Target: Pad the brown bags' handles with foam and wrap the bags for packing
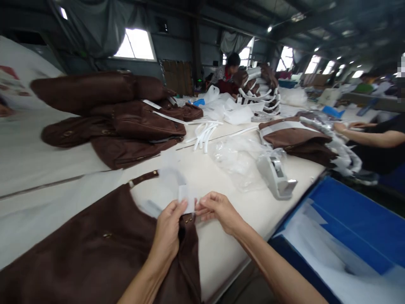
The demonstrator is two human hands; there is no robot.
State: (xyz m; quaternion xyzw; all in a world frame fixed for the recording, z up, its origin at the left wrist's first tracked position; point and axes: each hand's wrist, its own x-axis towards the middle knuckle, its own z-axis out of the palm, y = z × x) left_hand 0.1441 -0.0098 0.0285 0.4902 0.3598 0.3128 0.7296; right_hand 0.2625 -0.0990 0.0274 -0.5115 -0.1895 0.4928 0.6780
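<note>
A dark brown bag (79,249) lies flat across the near left of the table, with small metal fittings on its front and strap. My left hand (167,230) is closed at the bag's upper right corner, thumb pressed on a small white sheet (186,195) over the strap end there. Close beside it, my right hand (220,211) has its fingertips pinched together at the sheet's right edge. What exactly those fingertips hold is too small to tell. A second strap end (145,177) with a buckle stretches toward translucent white wrapping.
Stacked brown bags (136,122) fill the back left. A tape dispenser (278,175) stands right of centre, near crumpled clear plastic (236,158) and white strips (205,133). A blue box (354,219) holding white sheets sits lower right. Co-workers' arms (376,136) are at right.
</note>
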